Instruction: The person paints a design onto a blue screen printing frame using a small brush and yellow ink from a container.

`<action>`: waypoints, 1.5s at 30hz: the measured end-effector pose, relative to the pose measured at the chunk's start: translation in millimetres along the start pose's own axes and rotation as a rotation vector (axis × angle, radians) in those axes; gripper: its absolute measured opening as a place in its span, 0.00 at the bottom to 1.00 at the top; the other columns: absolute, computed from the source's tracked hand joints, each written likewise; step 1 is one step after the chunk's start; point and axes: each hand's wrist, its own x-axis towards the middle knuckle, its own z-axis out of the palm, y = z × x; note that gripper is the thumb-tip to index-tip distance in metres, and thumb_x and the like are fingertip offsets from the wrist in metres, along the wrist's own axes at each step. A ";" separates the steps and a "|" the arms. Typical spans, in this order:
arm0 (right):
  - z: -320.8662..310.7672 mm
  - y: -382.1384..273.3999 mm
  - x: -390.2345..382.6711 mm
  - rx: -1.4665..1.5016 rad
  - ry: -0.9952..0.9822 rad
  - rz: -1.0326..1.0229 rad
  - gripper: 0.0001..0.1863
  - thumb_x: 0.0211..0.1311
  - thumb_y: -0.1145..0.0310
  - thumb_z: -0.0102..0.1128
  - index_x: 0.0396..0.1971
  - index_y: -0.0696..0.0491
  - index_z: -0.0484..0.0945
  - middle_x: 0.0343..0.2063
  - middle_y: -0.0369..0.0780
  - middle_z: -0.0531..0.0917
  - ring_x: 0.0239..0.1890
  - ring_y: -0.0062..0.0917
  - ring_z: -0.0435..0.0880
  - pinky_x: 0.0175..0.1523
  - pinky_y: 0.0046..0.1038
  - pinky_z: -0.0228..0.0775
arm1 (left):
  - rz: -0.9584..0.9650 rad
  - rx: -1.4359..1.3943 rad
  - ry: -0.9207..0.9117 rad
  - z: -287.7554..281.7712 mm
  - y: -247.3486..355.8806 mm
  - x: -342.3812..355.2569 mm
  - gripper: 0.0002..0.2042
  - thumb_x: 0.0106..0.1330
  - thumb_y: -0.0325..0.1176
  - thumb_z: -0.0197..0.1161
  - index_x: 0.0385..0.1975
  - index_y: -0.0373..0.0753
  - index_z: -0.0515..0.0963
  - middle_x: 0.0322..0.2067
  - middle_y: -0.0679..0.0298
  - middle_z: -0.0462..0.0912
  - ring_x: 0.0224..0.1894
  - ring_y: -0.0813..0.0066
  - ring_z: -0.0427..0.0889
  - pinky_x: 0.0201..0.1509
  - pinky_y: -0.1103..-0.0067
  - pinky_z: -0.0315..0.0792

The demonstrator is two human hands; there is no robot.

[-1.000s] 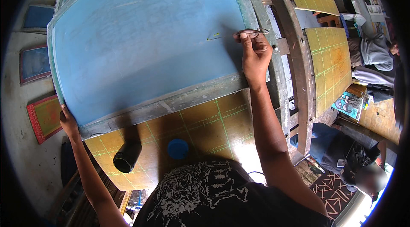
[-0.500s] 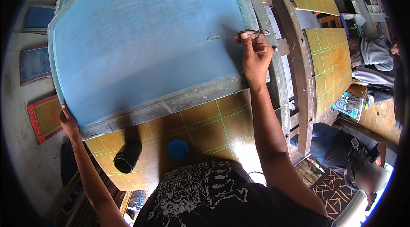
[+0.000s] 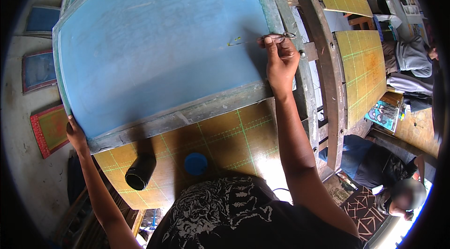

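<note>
A large screen-printing frame [image 3: 187, 116] with blue mesh lies tilted across the table before me. At its near left corner, my left hand [image 3: 76, 136] grips the frame's edge, its fingertips partly hidden. Over the right part of the mesh, my right hand [image 3: 282, 61] pinches a thin dark tool [image 3: 281, 37] with a loop at its rear end; its exact kind is unclear. Small yellow-green marks [image 3: 234, 40] show on the mesh near its tip. Below the frame stand a black cylindrical jar [image 3: 140, 172] and a round blue lid [image 3: 195, 163] on the board.
A yellow-brown board [image 3: 225, 134] with green grid lines lies under the frame. Metal rails [image 3: 328, 75] run along the right, with more gridded boards [image 3: 363, 66] past them. Smaller screens [image 3: 40, 71] lean at the left wall. Another person [image 3: 379, 167] sits at the lower right.
My hands, the frame, the jar and the lid keep their places. The tool's tip barely shifts, and the person at lower right has moved their head and arms.
</note>
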 end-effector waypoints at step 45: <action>0.8 -1.1 -1.9 0.026 0.082 0.020 0.06 0.62 0.74 0.56 0.28 0.60 0.76 0.27 0.38 0.81 0.32 0.18 0.80 0.41 0.20 0.70 | -0.052 -0.019 -0.082 -3.2 3.1 1.3 0.26 0.71 0.48 0.42 0.33 0.26 0.73 0.25 0.55 0.77 0.27 0.66 0.72 0.36 0.71 0.68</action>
